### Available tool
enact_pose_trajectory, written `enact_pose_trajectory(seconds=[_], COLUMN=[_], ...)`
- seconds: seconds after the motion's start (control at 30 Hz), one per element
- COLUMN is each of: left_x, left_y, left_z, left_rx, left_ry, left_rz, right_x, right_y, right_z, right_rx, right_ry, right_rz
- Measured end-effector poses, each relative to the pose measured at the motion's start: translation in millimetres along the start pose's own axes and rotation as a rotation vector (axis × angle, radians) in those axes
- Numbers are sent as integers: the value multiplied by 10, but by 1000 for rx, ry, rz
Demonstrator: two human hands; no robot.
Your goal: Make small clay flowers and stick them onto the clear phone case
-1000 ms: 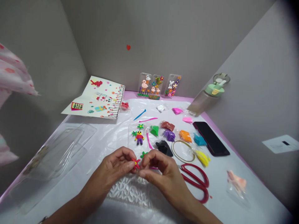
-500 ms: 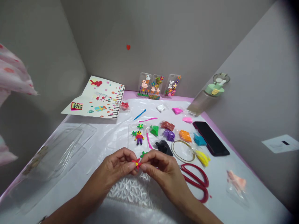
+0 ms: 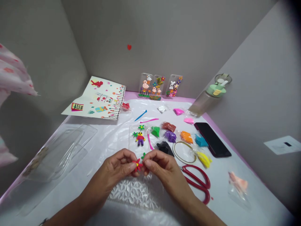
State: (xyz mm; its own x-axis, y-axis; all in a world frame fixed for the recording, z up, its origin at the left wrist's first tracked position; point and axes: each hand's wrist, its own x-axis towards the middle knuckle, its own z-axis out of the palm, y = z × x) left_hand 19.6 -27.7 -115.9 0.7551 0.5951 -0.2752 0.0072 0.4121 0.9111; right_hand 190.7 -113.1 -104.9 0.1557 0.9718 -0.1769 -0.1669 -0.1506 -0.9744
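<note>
A small red clay flower with a yellow centre [image 3: 137, 164] is pinched in my left hand [image 3: 118, 168], its petals facing up. Right beside it, my right hand [image 3: 162, 168] has thumb and forefinger pressed together at the petals' edge; whether anything is between them is too small to tell. Just beyond the fingers lies a clear phone case [image 3: 131, 144], bearing a clay figure in red and purple [image 3: 140, 139] and green flowers [image 3: 141, 127]. Part of a further green flower [image 3: 143, 155] shows behind my fingertips. Textured clear plastic [image 3: 136, 193] lies beneath my hands.
Bagged clay, such as purple [image 3: 170, 136] and orange [image 3: 186, 137], lies beyond my right hand. Red-handled scissors [image 3: 197, 179], a bangle [image 3: 175, 152], a phone [image 3: 213, 139] and a bottle [image 3: 204, 100] are rightward. Clear cases [image 3: 61, 153] and a decorated sheet [image 3: 103, 103] are leftward.
The red flower has turned to show more of its face and shifted slightly left. My right fingertips have moved a little off its centre.
</note>
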Motion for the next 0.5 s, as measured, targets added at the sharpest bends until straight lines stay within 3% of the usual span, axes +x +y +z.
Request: enact_pose_trajectory(seconds=[0.13, 0.33, 0.5], left_x=[6, -3, -2], left_y=[-24, -18, -18], left_z=[3, 13, 6], left_rx=[-39, -40, 1], left_ry=[17, 4, 5], left_rz=[6, 20, 8], right_x=[-29, -45, -38], right_y=[-2, 6, 4], right_z=[34, 82, 73], right_rx=[14, -140, -48], right_ry=[14, 51, 35], right_rz=[-4, -74, -31])
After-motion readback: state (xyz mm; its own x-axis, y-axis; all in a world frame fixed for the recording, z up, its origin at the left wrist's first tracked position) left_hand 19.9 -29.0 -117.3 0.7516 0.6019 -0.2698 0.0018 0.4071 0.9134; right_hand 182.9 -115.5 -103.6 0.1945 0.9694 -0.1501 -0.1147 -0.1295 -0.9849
